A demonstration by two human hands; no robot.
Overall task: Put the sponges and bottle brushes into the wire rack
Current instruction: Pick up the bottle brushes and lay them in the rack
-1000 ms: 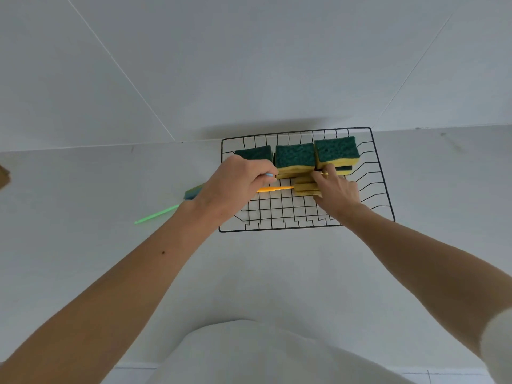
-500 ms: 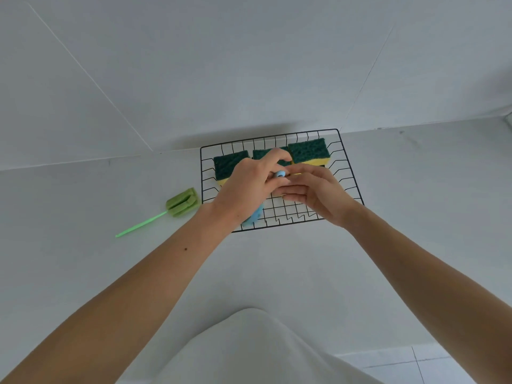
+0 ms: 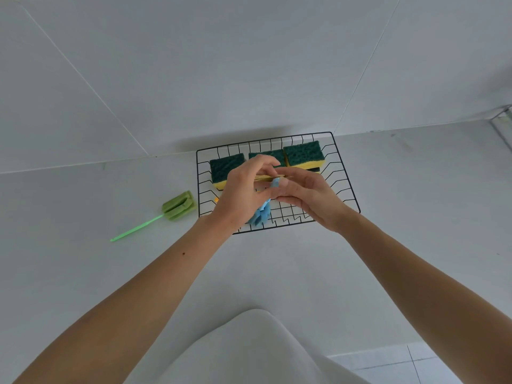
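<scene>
Above the wire rack [image 3: 343, 173], both hands' fingers [image 3: 266, 164] pinch the blue bottle brush [image 3: 261, 214], its long axis pointing toward the rack's near edge.

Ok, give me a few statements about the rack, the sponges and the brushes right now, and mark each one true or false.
1. The green bottle brush lies on the counter, outside the wire rack. True.
2. The wire rack holds no sponges. False: green-and-yellow sponges sit along its far side.
3. Both hands are over the rack, with the blue bottle brush between them. True: the left hand and the right hand meet at its handle.
4. The blue brush's head points toward the wall. False: it hangs toward the rack's near edge.
5. The green brush's handle is held by the left hand. False: nothing touches it.
</scene>
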